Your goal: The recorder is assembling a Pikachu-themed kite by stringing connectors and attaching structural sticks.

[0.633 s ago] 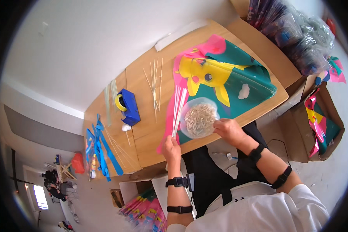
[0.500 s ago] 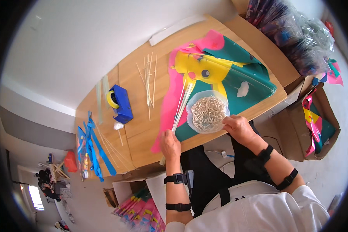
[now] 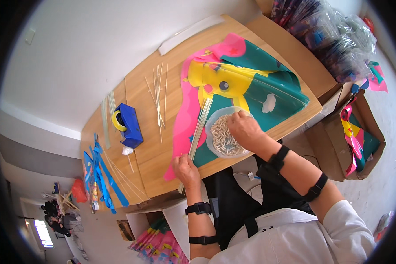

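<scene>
My left hand (image 3: 187, 170) is closed round the lower part of a bundle of thin white rods (image 3: 201, 123), by the near edge of the table. The upper ends of the rods rest on a printed sheet (image 3: 273, 88) in pink, green and yellow with a cartoon face. A clear plastic bowl (image 3: 210, 141) on the sheet holds many short, pale tube-like pieces (image 3: 224, 138). Over the bowl's far right side is my right hand (image 3: 246, 130), fingers bent together among the pieces. Whatever its fingertips hold is hidden.
Loose thin sticks (image 3: 159, 101) lie left of the sheet. Further left are a blue tape dispenser (image 3: 131, 125) and blue strips (image 3: 102, 176). Plastic-wrapped bundles (image 3: 334, 44) are piled at the far right, above an open cardboard box (image 3: 323, 145) on the floor.
My right hand has moved from the bowl's right rim to over the pieces inside it. My left hand stays on the rods, shifted slightly. The whole view has shifted a little.
</scene>
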Available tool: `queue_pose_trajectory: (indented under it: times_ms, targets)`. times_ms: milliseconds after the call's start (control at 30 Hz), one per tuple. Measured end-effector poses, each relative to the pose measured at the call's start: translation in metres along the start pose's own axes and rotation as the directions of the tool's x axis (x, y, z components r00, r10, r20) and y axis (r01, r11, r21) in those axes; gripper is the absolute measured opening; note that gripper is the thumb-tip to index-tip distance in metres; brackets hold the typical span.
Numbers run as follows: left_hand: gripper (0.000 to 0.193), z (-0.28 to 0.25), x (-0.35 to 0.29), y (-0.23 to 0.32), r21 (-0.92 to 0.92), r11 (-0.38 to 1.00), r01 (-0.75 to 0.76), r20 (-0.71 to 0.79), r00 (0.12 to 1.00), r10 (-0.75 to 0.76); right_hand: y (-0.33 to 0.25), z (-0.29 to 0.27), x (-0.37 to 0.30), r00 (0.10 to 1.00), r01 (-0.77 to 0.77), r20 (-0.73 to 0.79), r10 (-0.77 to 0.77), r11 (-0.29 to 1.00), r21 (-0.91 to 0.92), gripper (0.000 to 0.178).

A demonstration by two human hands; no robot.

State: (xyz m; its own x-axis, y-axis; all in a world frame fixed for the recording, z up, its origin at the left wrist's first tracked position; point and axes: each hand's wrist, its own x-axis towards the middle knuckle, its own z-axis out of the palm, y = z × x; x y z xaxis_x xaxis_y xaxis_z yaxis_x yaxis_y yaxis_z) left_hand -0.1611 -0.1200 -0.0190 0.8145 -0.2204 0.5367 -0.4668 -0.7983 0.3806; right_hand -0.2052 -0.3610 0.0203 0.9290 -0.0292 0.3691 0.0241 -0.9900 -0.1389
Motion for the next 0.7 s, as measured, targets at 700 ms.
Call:
queue_pose_trajectory:
  times_ms: [700]
  targets:
    - [0.003,-0.036,0.016,0.012,-0.056,0.998,-0.018,-0.06,0.998,0.015,-0.005,-0.002,0.005,0.86,-0.254,-0.031,0.509,0.481,0.839,0.011]
